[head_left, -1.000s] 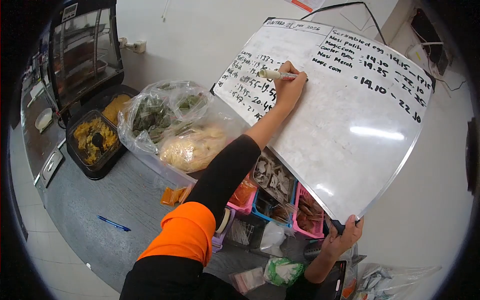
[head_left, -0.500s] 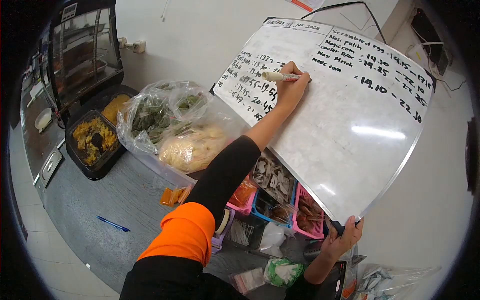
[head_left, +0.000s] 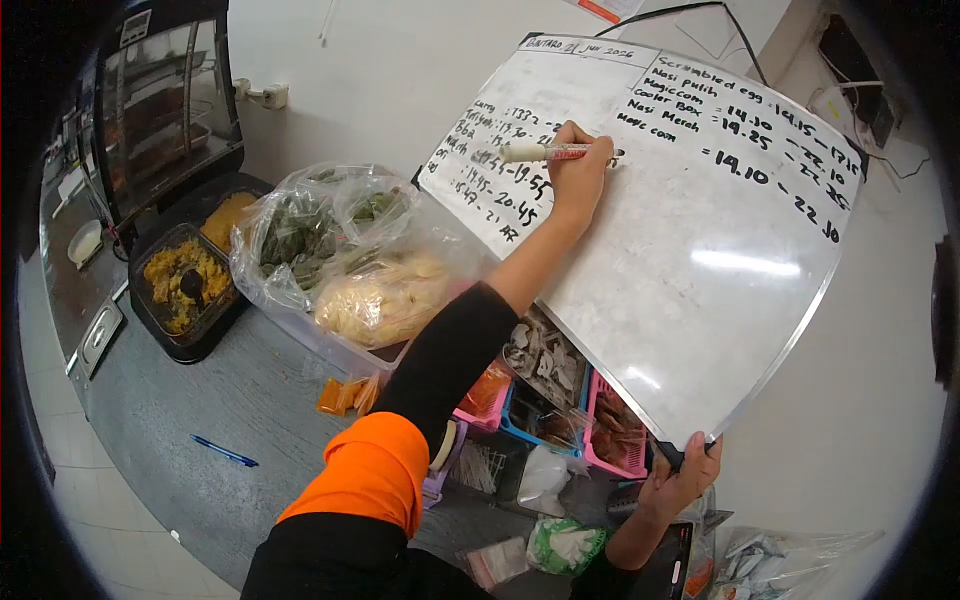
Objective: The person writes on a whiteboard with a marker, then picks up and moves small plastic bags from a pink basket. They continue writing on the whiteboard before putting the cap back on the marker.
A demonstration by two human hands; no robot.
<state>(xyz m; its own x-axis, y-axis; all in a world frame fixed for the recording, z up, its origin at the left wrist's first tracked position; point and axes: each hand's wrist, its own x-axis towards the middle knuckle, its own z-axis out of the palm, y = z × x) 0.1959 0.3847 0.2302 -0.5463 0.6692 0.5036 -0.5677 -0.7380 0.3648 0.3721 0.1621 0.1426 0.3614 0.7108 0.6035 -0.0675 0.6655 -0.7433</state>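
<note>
Two-handed, apparently writing. Grips cream cylindrical plastic marker [head_left: 528, 153] in bare left hand [head_left: 578, 182], close over white silver-framed rectangular board [head_left: 650, 270] tilted above grey desk [head_left: 205, 392]. Holds board's black plastic corner [head_left: 669, 455] in bare right hand [head_left: 684, 480]. Next, likely needs steady board, controlled strokes.

Kitchen, apparently food-service. Evidence: glass-fronted cabinet [head_left: 165, 110] with trays inside; black container [head_left: 178, 340] of yellow food [head_left: 162, 268]; bagged green leaves [head_left: 295, 235]; pink basket [head_left: 622, 468]; grey counter [head_left: 250, 385]; handwritten whiteboard [head_left: 660, 235] reading "Scrambled egg" and "Cooler Box", with clock times.
</note>
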